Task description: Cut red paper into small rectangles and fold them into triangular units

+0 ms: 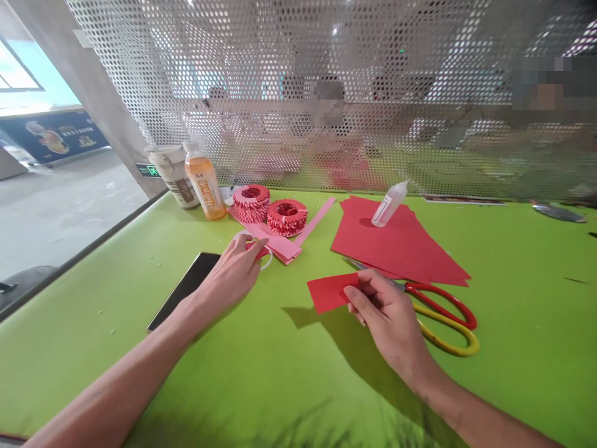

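Observation:
Between the thumb and fingers of my right hand point(389, 317) is a small red paper rectangle point(332, 292), raised a little above the table. My left hand point(236, 267) reaches farther out, its fingers bent and closed on another small red paper piece point(264, 252), mostly covered by the hand. A thin white ring point(269, 260) shows around that piece. Just beyond lie folded pink paper strips point(280, 246) and two pleated red-and-pink paper rings point(252, 202). Scissors point(445, 308) with one red and one yellow handle lie partly behind my right hand.
A stack of red paper sheets point(392, 242) bears a tilted-looking clear glue bottle point(389, 204). A dark phone point(186, 289) lies beside my left forearm. An orange drink bottle point(204, 183) and a cup point(175, 177) stand back left, before a perforated metal screen point(280, 137).

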Demonstrator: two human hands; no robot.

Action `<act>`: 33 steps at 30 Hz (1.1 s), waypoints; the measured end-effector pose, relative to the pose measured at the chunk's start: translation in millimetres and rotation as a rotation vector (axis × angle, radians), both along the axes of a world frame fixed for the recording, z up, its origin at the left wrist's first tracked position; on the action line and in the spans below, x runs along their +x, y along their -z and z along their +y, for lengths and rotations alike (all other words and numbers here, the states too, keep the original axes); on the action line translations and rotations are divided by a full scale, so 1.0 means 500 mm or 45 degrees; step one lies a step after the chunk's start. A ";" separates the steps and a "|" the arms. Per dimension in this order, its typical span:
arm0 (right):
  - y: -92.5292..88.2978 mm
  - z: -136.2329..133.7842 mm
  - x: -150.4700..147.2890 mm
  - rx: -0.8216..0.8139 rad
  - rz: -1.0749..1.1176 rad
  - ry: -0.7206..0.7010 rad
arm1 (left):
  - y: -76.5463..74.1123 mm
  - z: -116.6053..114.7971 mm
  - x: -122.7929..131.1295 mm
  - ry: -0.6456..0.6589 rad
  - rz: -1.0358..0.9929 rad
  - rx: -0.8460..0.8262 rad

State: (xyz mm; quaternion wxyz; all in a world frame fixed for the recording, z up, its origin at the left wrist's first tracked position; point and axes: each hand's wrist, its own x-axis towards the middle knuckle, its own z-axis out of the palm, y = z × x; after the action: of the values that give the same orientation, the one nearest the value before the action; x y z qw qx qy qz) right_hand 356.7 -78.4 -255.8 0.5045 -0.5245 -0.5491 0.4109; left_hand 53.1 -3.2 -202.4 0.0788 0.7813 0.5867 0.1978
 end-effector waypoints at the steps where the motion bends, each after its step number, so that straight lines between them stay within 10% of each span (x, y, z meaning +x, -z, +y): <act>1: 0.001 0.000 0.000 0.002 0.002 -0.008 | 0.010 0.002 -0.001 -0.002 0.023 0.008; 12: -0.006 0.007 -0.012 -0.232 0.048 -0.244 | -0.016 -0.033 0.035 0.036 -0.151 0.096; 16: -0.008 0.006 -0.023 -0.318 0.154 -0.338 | -0.012 -0.088 0.092 0.399 -0.753 -0.618; 19: -0.017 0.007 -0.027 -0.356 0.240 -0.308 | 0.009 -0.111 0.117 0.371 -1.066 -0.887; 33: -0.038 -0.013 -0.036 -0.379 0.316 -0.271 | 0.021 -0.130 0.132 0.237 -1.387 -0.856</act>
State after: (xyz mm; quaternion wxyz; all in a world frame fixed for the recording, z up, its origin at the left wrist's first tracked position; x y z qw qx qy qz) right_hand 338.6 -84.6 -236.8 0.4390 -0.4776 -0.4683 0.5999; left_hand 119.0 -68.3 -212.8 0.6224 0.5493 0.4224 0.3640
